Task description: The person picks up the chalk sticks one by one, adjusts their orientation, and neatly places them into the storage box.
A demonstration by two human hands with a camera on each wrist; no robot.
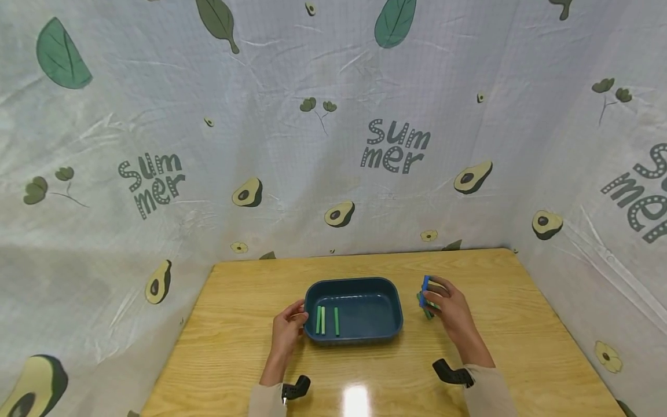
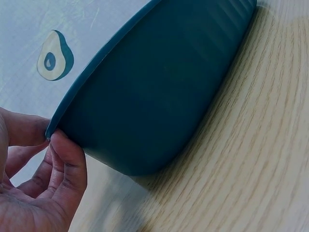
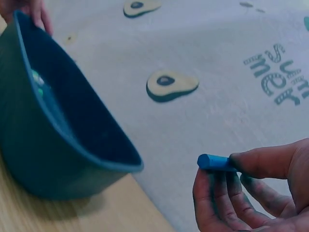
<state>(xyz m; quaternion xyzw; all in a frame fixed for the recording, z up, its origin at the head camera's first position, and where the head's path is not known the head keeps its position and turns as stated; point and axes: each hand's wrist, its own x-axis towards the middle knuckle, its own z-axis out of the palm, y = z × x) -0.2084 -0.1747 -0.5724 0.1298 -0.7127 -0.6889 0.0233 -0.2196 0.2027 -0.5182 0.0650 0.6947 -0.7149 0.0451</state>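
A dark blue tray point(image 1: 359, 286) sits mid-table with three green sticks point(image 1: 323, 320) lying in its left half. My left hand point(image 1: 299, 317) pinches the tray's left rim; in the left wrist view, thumb and finger of the left hand point(image 2: 50, 135) close on the tray's lip point(image 2: 159, 87). To the right of the tray, my right hand point(image 1: 432, 298) holds a blue stick point(image 1: 425, 285) between thumb and fingers. In the right wrist view the blue stick point(image 3: 215, 162) pokes out of the right hand point(image 3: 231, 166). Green sticks point(image 1: 424, 310) show at that hand; whether they are held I cannot tell.
The wooden table point(image 1: 521, 336) is walled by a white avocado-print cloth point(image 1: 333, 145) at the back and on both sides. The tray point(image 3: 48, 140) fills the left of the right wrist view. Black wrist mounts point(image 1: 452, 373) sit on both forearms.
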